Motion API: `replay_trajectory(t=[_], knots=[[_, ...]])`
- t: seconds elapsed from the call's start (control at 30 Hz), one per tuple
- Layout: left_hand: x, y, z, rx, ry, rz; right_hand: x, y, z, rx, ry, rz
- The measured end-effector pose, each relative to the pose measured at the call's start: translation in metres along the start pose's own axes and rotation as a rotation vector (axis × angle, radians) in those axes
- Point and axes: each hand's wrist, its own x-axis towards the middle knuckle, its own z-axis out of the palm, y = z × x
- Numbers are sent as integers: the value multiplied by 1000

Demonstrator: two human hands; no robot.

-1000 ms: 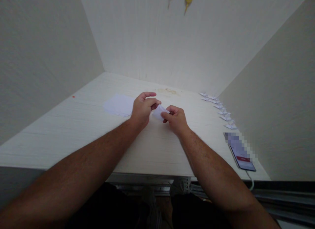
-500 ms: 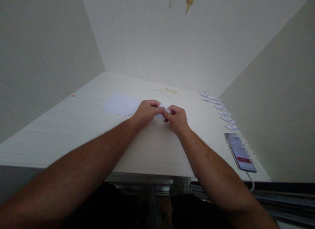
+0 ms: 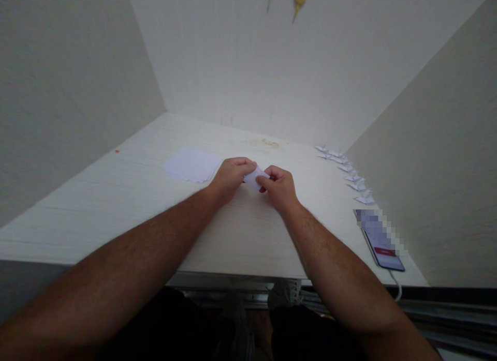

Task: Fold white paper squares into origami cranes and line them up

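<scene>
Paper [image 3: 253, 179], small, white and folded, is held just right of the stack [image 3: 191, 164] of white sheets. It should handle as something very light, thin and springy along its creases, easily crumpled or torn; edges and corners look the best places to take it, with a flat fingertip pinch rather than a squeeze. The left hand [image 3: 230, 177] grips its edge on the stack side between thumb and fingers; the right hand [image 3: 281, 186] pinches the edge farther from the stack. Compared with half a second ago, the left thumb has drawn back from across the paper, baring more of its face. Well right of the stack, folded paper shapes [image 3: 347, 169] and a phone [image 3: 382, 244] lie unchanged.
</scene>
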Motion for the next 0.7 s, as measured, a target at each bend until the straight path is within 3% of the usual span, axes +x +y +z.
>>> replay_trajectory(t=[0.4, 0.7], knots=[[0, -1, -4, 144, -37, 19, -1, -2, 0, -89, 5, -13], [1, 0, -1, -15, -15, -56, -1, -3, -2, -59, -28, -42]])
